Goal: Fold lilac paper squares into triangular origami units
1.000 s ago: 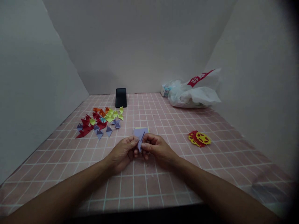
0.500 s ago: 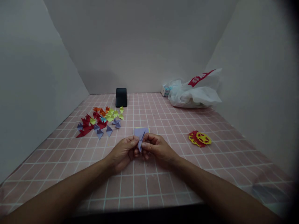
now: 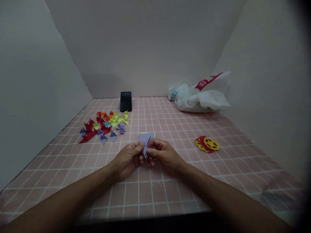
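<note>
Between both hands is a small folded piece of purple origami paper (image 3: 145, 150), narrowing to a point towards me. My left hand (image 3: 131, 155) pinches its left side with thumb and fingers. On the right side, my right hand (image 3: 162, 153) grips it between thumb and fingertips. Just beyond the fingers lies a stack of square paper sheets (image 3: 143, 136), purple on top with a yellow edge showing behind. Some fingertips are hidden under the folded paper.
Several folded paper pieces (image 3: 103, 126) in red, orange, yellow and purple lie to the left. Behind them a black phone (image 3: 125, 101) leans upright. Red and yellow cut-out discs (image 3: 208, 144) sit at right; a white plastic bag (image 3: 201, 100) and a tissue pack (image 3: 172, 94) are at the back right.
</note>
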Tool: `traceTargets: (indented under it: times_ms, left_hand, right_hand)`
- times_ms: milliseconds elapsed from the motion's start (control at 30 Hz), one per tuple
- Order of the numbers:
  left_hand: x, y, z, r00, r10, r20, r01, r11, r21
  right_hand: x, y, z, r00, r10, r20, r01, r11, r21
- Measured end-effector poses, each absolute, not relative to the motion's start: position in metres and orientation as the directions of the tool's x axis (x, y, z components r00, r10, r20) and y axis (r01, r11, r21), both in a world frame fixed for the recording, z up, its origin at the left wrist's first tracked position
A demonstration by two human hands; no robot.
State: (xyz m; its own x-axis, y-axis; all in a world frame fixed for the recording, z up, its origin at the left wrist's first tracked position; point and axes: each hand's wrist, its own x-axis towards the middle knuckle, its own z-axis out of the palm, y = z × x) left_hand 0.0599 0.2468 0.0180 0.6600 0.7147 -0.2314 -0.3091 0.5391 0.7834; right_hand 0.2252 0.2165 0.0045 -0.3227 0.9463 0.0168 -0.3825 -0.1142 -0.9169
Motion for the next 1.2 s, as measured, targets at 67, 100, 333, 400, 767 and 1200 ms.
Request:
traceTargets:
  times_ms: [67, 100, 333, 400, 767, 1200]
  left_hand:
    - [0.0597, 0.2471, 0.0179, 0.663, 0.713, -0.228, -0.311, 0.539, 0.782]
    - [0.0596, 0.2471, 0.0180, 0.663, 0.713, -0.228, -0.311, 0.539, 0.783]
    - [0.0606, 0.2458, 0.0193, 0.663, 0.713, -0.228, -0.309, 0.538, 0.784]
    - [0.0605, 0.2458, 0.0187, 0.665, 0.713, -0.223, -0.310, 0.535, 0.786]
    - [0.0603, 0.2471, 0.0152, 0.637, 0.721, -0.274, -0.315, 0.567, 0.761]
    - [0.0602, 0.2476, 0.0157, 0.639, 0.720, -0.271, -0.317, 0.567, 0.760]
  right_hand:
    - [0.2252, 0.2167, 0.0046, -0.328, 0.945, 0.020, -0.383, -0.114, -0.917]
    - [0.2252, 0.2167, 0.0048, -0.329, 0.944, 0.019, -0.384, -0.116, -0.916]
    - [0.2255, 0.2159, 0.0067, -0.323, 0.946, 0.007, -0.386, -0.125, -0.914]
    - [0.2255, 0.2156, 0.0069, -0.322, 0.947, 0.008, -0.379, -0.121, -0.917]
    - [0.2255, 0.2153, 0.0067, -0.326, 0.945, 0.000, -0.394, -0.135, -0.909]
    - [0.2244, 0.2147, 0.0088, -0.332, 0.943, -0.001, -0.401, -0.142, -0.905]
